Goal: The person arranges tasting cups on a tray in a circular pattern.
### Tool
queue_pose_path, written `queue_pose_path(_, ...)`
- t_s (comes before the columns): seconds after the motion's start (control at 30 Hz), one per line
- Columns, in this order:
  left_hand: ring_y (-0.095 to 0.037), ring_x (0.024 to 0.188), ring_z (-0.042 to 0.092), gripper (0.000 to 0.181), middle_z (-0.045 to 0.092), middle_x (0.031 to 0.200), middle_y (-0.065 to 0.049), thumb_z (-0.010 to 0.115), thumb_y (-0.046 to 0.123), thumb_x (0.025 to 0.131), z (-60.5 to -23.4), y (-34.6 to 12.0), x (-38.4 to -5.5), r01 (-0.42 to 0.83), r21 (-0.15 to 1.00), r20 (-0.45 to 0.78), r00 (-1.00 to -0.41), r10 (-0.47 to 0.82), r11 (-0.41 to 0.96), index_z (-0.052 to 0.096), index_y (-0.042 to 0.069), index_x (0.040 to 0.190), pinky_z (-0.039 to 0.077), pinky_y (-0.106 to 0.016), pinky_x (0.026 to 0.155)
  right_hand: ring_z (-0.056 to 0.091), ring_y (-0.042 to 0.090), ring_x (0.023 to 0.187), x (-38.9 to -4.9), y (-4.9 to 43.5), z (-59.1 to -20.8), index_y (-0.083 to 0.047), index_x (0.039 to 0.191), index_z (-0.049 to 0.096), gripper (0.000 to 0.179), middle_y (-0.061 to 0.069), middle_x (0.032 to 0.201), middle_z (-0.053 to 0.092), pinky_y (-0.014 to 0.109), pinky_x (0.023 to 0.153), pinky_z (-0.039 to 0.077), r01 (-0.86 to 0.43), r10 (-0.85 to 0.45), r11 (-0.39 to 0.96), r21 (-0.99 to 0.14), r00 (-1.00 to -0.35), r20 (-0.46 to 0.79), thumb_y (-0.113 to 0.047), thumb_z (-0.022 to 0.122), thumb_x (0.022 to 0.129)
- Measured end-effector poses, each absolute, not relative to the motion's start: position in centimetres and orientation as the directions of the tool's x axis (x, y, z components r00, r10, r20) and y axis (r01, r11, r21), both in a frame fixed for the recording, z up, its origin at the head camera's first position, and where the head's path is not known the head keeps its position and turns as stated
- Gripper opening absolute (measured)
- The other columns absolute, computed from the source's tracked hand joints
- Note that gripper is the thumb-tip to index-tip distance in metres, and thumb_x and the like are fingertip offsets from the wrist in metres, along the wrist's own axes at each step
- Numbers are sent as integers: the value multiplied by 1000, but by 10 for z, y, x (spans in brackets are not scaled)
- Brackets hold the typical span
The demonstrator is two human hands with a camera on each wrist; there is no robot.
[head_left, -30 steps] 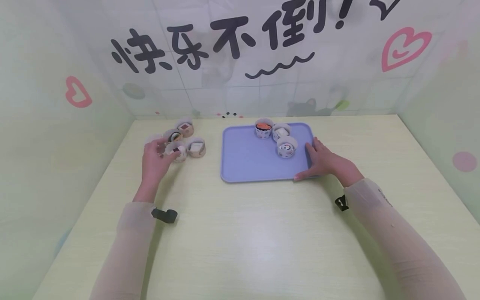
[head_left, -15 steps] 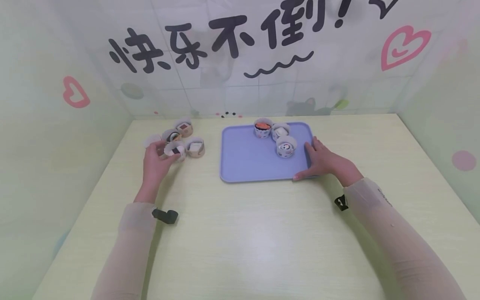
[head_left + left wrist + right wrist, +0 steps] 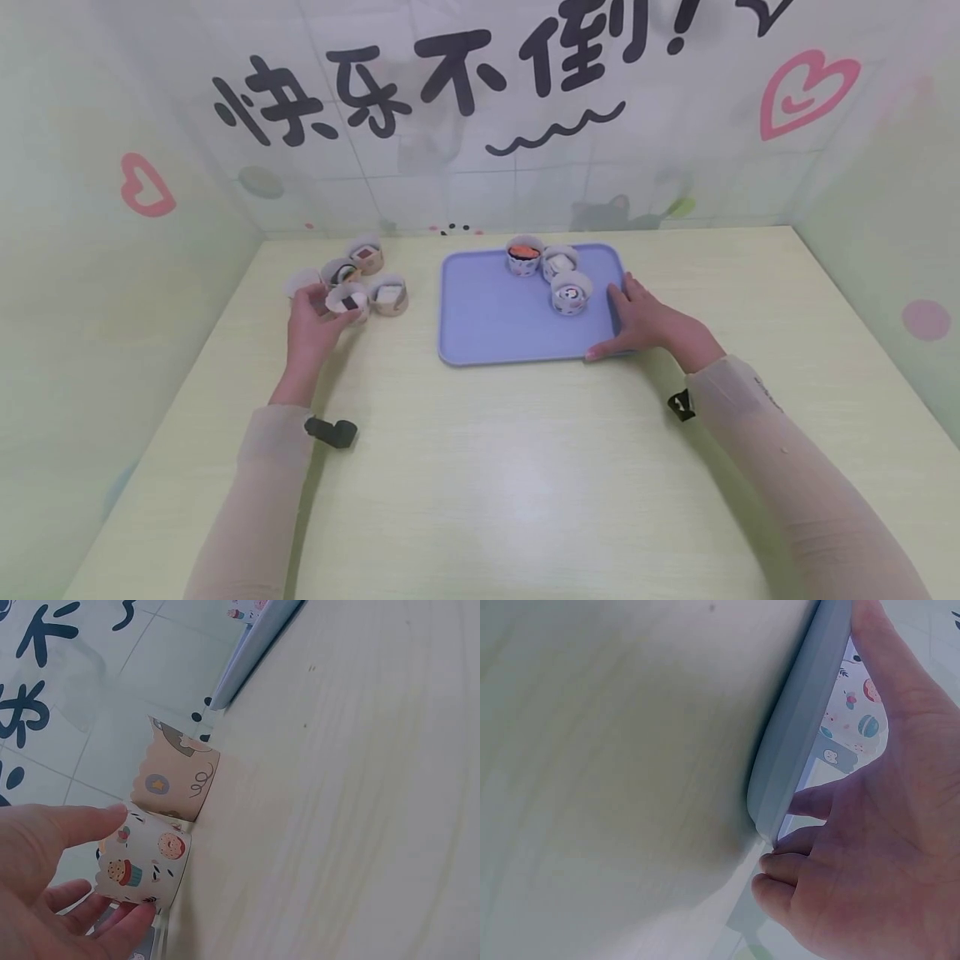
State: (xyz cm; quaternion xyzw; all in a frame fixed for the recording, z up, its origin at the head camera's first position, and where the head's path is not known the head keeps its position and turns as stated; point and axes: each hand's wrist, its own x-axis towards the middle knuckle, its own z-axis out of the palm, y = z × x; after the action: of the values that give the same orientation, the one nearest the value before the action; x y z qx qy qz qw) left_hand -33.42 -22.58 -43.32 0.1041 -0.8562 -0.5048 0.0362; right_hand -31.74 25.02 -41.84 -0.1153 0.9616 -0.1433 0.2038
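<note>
In the head view, my left hand [image 3: 309, 333] is at a cluster of paper cups at the back left. Its thumb and fingers hold a white paper cup [image 3: 146, 859] printed with cupcakes and donuts, from both sides. Inside that cup lies a white piece with a dark patch. My right hand [image 3: 641, 321] rests at the right side of a blue tray [image 3: 487, 329]. The thumb lies on the tray's front rim and the other fingers touch its right rim, spread apart.
Around the held cup stand a cup with a white piece [image 3: 390, 296], one with a reddish-brown top [image 3: 366, 254] and others partly hidden. On the tray are an orange-topped cup [image 3: 523, 254], a white-filled cup [image 3: 559, 262] and a face-patterned cup [image 3: 571, 293].
The head view has shifted a little. My left hand has moved very slightly right against the cups; the right hand and tray look the same.
</note>
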Motion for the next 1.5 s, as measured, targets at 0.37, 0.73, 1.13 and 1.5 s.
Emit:
queue_pose_path(0.37, -35, 143, 42, 78, 33, 158, -22, 70, 17, 93, -436, -227, -336, -176, 873, -85, -973, -212, 456, 22, 1, 153, 42, -43, 117, -6, 52, 150, -317, 251, -418, 11, 155, 5, 133, 38, 159, -12, 63, 124, 11, -167, -283, 930, -327, -893, -349, -65, 78, 74)
queue_pose_path(0.73, -34, 143, 42, 80, 35, 157, -22, 71, 19, 93, -435, -227, -336, -202, 870, -114, -970, -216, 450, 20, 2, 153, 42, -44, 116, -6, 52, 151, -319, 251, -421, 10, 155, 4, 135, 37, 160, -13, 62, 124, 10, -165, -276, 936, -312, -893, -357, -68, 76, 73)
queue_pose_path(1.13, -33, 137, 50, 70, 43, 152, -21, 70, 19, 93, -438, -228, -337, -200, 859, -98, -968, -233, 471, 32, 2, 149, 46, -43, 112, -7, 51, 151, -319, 251, -420, 9, 156, 3, 136, 36, 160, -14, 62, 124, 10, -153, -271, 935, -319, -889, -368, -69, 76, 72)
queue_pose_path(1.5, -33, 135, 52, 66, 45, 150, -19, 69, 21, 94, -439, -231, -336, -201, 853, -93, -966, -239, 481, 36, 3, 148, 50, -34, 104, -7, 52, 150, -319, 252, -420, 11, 155, 4, 135, 38, 160, -13, 62, 124, 10, -163, -282, 930, -329, -892, -354, -67, 77, 73)
